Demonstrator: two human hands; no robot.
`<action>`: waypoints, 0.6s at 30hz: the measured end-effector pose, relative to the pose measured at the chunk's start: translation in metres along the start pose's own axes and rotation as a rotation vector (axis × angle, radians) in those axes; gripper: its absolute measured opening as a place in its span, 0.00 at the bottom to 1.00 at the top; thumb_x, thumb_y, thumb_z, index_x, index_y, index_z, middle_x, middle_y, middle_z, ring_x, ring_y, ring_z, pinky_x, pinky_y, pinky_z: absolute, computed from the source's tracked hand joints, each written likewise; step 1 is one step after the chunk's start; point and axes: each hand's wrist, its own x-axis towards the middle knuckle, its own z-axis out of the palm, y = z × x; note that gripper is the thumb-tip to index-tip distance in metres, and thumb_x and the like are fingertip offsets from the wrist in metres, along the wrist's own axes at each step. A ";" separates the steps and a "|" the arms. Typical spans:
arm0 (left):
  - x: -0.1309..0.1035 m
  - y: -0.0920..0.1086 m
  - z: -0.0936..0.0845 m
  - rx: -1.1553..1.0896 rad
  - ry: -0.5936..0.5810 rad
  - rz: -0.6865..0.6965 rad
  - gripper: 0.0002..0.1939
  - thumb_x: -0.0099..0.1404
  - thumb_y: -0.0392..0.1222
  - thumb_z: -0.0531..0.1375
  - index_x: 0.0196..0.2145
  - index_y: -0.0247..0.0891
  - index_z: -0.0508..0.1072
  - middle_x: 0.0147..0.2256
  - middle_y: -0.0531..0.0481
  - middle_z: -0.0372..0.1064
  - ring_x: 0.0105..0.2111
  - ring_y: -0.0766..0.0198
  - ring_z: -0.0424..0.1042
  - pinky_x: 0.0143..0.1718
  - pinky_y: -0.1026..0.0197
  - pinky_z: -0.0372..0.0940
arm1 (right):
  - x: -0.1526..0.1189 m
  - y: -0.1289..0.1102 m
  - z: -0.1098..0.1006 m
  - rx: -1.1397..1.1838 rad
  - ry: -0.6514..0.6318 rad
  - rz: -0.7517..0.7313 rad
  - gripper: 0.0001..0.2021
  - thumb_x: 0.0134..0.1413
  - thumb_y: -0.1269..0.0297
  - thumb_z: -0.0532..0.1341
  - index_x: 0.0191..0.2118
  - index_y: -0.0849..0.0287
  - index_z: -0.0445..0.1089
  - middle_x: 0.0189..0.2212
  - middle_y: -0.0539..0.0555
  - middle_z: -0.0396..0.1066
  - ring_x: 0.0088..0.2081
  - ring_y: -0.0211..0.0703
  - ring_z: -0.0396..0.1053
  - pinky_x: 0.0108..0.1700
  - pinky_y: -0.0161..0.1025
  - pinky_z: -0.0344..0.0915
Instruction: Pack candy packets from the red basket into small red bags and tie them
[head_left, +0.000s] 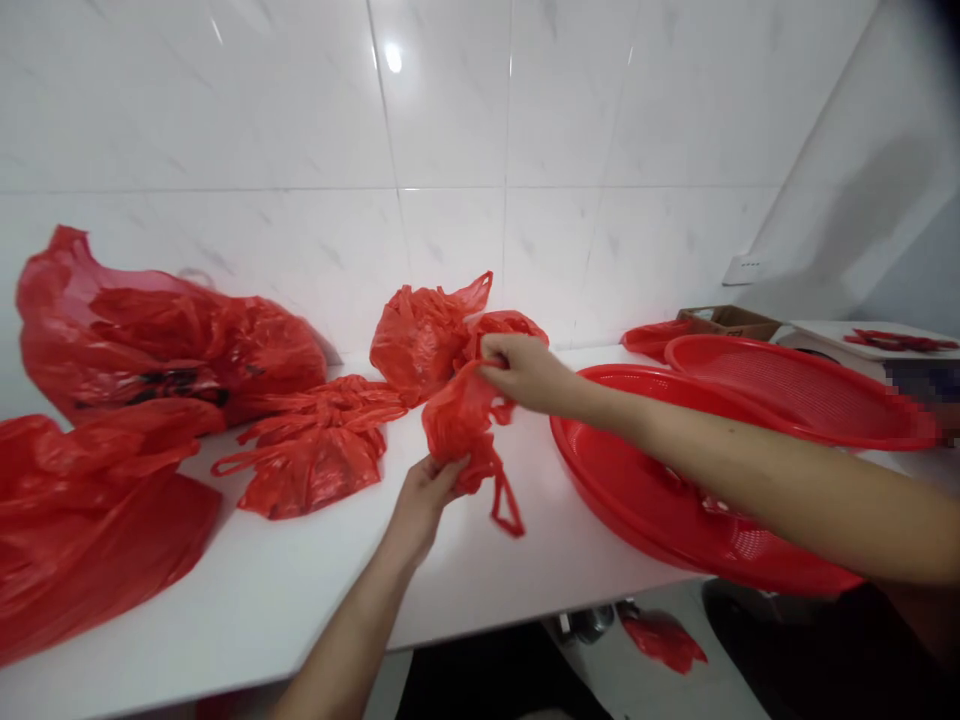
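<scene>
Between my hands, above the white table, hangs a crumpled red plastic bag (459, 410) with one handle loop dangling to the right. My left hand (429, 495) pinches its lower edge, thumb on top. Higher up, my right hand (517, 368) is closed in a fist on the bag's upper part. Just behind stand filled red plastic bags (420, 335) against the wall. A knotted red bag (315, 450) lies left of my left hand. Beneath my right forearm is a large round red basket (630, 480), its contents mostly hidden by the arm.
Large bulging red bags (165, 340) fill the table's left side. A second red basket (795, 385) overlaps the first at the right, near a cardboard box (727, 320). The tiled wall (450, 120) bounds the white table (480, 580) behind. A red bag (664, 640) lies on the floor.
</scene>
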 end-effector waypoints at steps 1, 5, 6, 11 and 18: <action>-0.003 -0.002 -0.015 0.022 0.010 -0.024 0.17 0.55 0.49 0.66 0.35 0.31 0.76 0.33 0.42 0.77 0.36 0.57 0.75 0.42 0.55 0.68 | 0.002 0.006 -0.011 -0.004 0.028 0.019 0.13 0.46 0.71 0.53 0.23 0.57 0.44 0.20 0.44 0.47 0.24 0.31 0.47 0.25 0.33 0.45; -0.012 -0.008 -0.072 0.106 0.093 -0.085 0.16 0.49 0.51 0.68 0.23 0.34 0.73 0.20 0.51 0.69 0.22 0.65 0.68 0.29 0.60 0.67 | 0.000 0.032 -0.046 -0.073 0.043 0.147 0.14 0.43 0.72 0.56 0.22 0.57 0.45 0.19 0.43 0.46 0.23 0.31 0.44 0.25 0.32 0.43; -0.012 -0.009 -0.084 0.129 0.125 -0.093 0.17 0.48 0.52 0.68 0.22 0.34 0.71 0.19 0.53 0.67 0.20 0.66 0.66 0.27 0.60 0.66 | -0.003 0.035 -0.050 -0.077 0.007 0.188 0.13 0.42 0.72 0.57 0.22 0.58 0.47 0.18 0.43 0.47 0.23 0.30 0.45 0.24 0.32 0.43; -0.008 0.002 -0.102 0.253 0.408 0.050 0.22 0.51 0.59 0.65 0.31 0.37 0.69 0.30 0.50 0.70 0.31 0.60 0.70 0.37 0.54 0.68 | -0.019 0.020 -0.044 0.213 -0.353 0.458 0.07 0.51 0.63 0.58 0.29 0.56 0.58 0.17 0.43 0.55 0.18 0.30 0.49 0.20 0.30 0.46; -0.034 0.009 0.000 0.848 0.445 0.724 0.08 0.62 0.47 0.61 0.38 0.43 0.71 0.57 0.43 0.57 0.60 0.48 0.55 0.61 0.42 0.48 | -0.025 -0.034 -0.009 0.507 -0.549 0.478 0.12 0.60 0.61 0.49 0.32 0.60 0.66 0.18 0.50 0.67 0.16 0.31 0.51 0.17 0.30 0.49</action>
